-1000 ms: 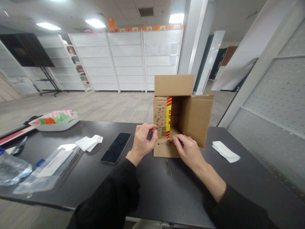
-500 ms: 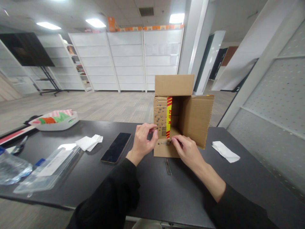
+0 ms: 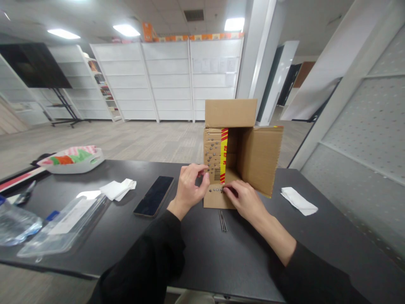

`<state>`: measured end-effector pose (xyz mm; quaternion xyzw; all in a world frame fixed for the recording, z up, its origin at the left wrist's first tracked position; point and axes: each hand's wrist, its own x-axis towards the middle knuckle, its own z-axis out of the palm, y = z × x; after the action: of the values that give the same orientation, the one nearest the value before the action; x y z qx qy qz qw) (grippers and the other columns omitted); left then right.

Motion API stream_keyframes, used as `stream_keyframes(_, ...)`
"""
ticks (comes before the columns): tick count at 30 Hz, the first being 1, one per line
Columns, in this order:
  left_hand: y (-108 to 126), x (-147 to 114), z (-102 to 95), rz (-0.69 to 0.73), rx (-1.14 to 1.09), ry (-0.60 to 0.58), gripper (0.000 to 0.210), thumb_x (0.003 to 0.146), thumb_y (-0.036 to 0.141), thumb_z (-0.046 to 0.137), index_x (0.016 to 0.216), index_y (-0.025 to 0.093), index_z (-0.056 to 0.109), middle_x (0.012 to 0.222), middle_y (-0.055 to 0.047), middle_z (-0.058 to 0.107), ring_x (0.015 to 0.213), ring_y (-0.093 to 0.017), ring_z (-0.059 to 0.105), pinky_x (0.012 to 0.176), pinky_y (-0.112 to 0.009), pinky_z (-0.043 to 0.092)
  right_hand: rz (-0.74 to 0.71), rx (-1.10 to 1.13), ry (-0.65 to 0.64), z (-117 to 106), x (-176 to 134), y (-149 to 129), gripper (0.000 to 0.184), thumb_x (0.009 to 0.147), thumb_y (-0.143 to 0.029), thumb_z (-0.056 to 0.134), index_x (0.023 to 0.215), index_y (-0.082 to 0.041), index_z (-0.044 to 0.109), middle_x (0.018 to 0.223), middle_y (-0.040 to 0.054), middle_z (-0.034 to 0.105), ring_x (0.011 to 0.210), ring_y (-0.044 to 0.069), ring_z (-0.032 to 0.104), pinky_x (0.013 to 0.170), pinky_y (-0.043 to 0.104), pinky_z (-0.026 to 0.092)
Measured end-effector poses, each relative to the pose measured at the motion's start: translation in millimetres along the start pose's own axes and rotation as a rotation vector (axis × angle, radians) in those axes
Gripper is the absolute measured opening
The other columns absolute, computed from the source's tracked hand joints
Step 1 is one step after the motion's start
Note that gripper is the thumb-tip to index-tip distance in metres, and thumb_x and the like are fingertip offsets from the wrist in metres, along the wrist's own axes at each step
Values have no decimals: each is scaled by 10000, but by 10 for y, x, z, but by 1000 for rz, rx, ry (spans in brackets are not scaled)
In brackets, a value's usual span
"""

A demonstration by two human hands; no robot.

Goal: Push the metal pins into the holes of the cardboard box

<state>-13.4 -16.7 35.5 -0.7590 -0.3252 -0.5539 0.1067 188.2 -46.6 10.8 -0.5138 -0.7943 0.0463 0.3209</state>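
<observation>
On the dark table (image 3: 205, 253) stands one cardboard box (image 3: 243, 154), its mouth facing the person; take it as the centre of the clock. Four flaps show on it: at twelve, at three, at nine and at seven o'clock, the last lying flat. One yellow-and-red tape strip (image 3: 224, 155) runs down the nine o'clock flap, whose small dark studs (image 3: 209, 165) number well over ten but are too tiny to count surely. About five more studs sit in a short row (image 3: 216, 190) on the seven o'clock flap, partly covered by fingers.

Two hands are at work. The left hand (image 3: 190, 183), at eight o'clock, holds its grip loosely curled, a small gap between thumb and forefinger, the fingertips right by the studded flap; nothing shows in it. The right hand (image 3: 245, 198), at six, has its grip nearly closed, fingertips at the end of the row; whether it has hold of anything, I cannot tell.

At seven o'clock lie what look like three thin metal rods (image 3: 223, 221), side by side. One phone (image 3: 154, 196) lies between eight and nine, one clear plastic case (image 3: 66, 223) farther out. White folded tissues (image 3: 299, 201) rest at four o'clock, with more at nine. One white basket (image 3: 72, 169) and one bottle (image 3: 19, 223) sit farthest out, near nine.
</observation>
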Motion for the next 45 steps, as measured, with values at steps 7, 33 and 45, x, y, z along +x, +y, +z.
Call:
stream_keyframes(7,1,1,4,-6,3,-7,151,855,170,546,1004,189,569,751,12,606,690,-126,562,757,-309,428,54,-18,-16,12,18,-15,93,913,-200,557,909,-185,649,869,59,671,812,200,622,758,326,464)
stream_keyframes(33,4,3,-9,-6,-1,-4,175,845,147,551,1013,193,565,757,16,601,690,-125,554,759,-311,427,-241,60,-371,-243,-100,-275,233,800,-101,500,847,-173,717,804,47,648,782,172,605,753,276,441)
stream_keyframes(45,25,18,-11,-5,-2,1,156,852,159,542,1002,194,567,747,14,603,675,-126,558,749,-313,434,-233,58,-446,-207,-148,-314,279,752,-94,500,866,-191,736,868,49,628,802,176,598,749,270,447)
